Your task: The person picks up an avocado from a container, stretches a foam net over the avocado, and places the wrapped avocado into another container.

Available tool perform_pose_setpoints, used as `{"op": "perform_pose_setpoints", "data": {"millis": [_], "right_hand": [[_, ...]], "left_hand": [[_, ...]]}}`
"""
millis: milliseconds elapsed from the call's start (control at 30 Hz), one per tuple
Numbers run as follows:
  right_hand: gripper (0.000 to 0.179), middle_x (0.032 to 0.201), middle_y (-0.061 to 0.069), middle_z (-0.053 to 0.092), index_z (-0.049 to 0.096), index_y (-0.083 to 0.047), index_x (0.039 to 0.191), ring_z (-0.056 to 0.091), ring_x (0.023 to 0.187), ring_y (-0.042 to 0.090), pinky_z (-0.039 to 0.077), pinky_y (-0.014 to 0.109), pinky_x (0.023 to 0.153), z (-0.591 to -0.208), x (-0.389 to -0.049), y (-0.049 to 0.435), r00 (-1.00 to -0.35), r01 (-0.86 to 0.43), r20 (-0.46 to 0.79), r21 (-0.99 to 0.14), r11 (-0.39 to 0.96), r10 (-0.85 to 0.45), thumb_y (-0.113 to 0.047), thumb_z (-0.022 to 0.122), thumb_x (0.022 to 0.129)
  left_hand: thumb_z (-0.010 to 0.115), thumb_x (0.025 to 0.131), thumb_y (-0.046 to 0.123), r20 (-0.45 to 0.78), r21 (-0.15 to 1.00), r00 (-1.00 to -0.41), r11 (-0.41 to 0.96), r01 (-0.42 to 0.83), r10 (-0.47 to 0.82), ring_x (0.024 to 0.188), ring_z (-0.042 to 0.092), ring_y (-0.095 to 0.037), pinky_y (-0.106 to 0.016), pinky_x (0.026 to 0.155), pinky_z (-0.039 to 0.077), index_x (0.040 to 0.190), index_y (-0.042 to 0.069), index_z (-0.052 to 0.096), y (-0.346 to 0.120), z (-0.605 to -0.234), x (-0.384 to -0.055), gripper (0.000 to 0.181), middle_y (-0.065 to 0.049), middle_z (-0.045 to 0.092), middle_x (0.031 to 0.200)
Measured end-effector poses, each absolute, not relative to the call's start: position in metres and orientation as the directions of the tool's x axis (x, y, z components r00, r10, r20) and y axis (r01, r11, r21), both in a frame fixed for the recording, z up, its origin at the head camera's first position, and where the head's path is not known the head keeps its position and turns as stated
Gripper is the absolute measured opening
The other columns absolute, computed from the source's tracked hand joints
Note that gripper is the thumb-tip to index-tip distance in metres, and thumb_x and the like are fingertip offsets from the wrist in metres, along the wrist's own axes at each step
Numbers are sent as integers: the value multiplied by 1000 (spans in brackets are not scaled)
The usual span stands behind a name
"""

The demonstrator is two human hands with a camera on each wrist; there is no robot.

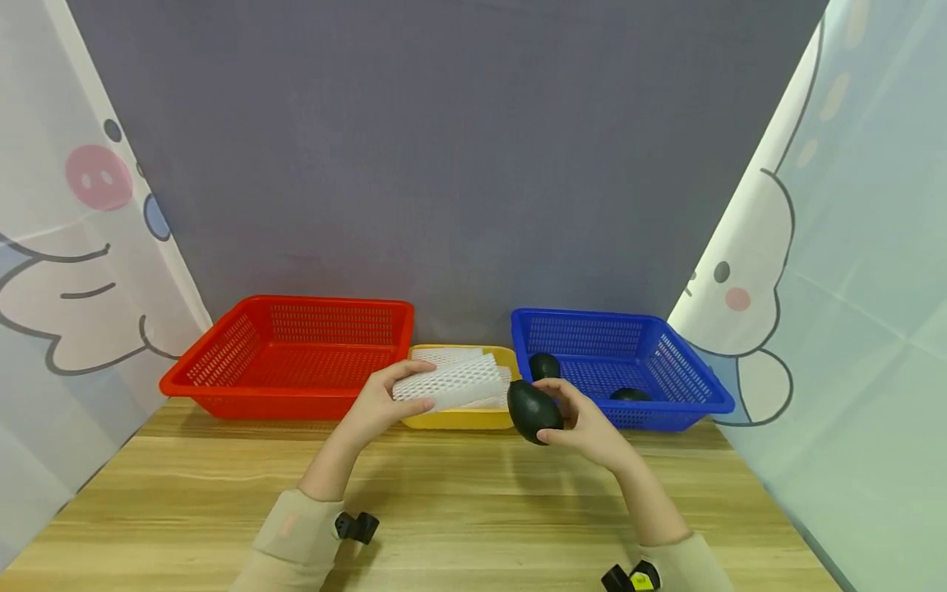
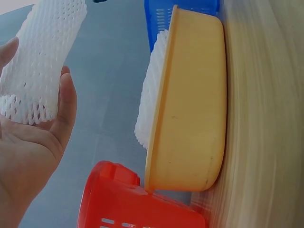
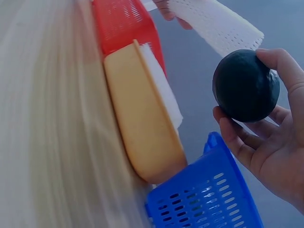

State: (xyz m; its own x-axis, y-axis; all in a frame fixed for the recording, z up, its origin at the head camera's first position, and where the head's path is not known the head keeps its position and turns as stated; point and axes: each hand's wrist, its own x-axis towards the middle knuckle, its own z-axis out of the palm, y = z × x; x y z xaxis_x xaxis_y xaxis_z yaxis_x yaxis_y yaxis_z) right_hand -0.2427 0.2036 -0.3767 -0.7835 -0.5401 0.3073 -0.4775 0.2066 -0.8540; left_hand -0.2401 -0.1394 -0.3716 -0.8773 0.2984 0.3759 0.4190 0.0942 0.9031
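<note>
My left hand (image 1: 376, 404) holds a white foam net sleeve (image 1: 447, 383) between thumb and fingers, over the yellow bin (image 1: 460, 421). The sleeve's near end lies in the palm in the left wrist view, and its far end points toward the right hand. My right hand (image 1: 588, 426) grips a dark green avocado (image 1: 531, 413) by its sides, in front of the gap between the yellow bin and the blue basket (image 1: 621, 316). In the right wrist view the avocado (image 3: 244, 85) overlaps the sleeve's far end. More foam sleeves (image 2: 152, 90) lie in the yellow bin.
Two more avocados lie in the blue basket: one avocado (image 1: 544, 365) at its left side, another avocado (image 1: 630, 395) partly hidden by the front rim. A red basket (image 1: 333, 355) stands at the left. Behind everything rises a grey panel (image 1: 444, 164); the wooden table (image 1: 444, 510) runs in front.
</note>
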Motion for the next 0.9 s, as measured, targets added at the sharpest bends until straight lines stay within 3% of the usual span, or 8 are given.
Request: {"op": "perform_pose_setpoints", "data": {"millis": [367, 900], "right_hand": [[61, 134, 23, 45, 39, -1, 137, 55, 110, 24, 50, 32, 86, -361, -250, 203, -762, -487, 374, -869, 89, -528, 1, 68, 83], [59, 127, 20, 46, 40, -1, 141, 59, 103, 27, 52, 36, 82, -348, -254, 205, -768, -485, 405, -874, 38, -496, -3, 59, 85]], "left_hand": [[75, 82, 7, 384, 902, -865, 68, 426, 323, 93, 58, -26, -31, 74, 52, 124, 5, 61, -138, -367, -244, 44, -13, 52, 131], [74, 83, 6, 389, 902, -860, 53, 428, 330, 91, 58, -26, -31, 74, 53, 126, 3, 59, -138, -365, -247, 45, -15, 53, 128]]}}
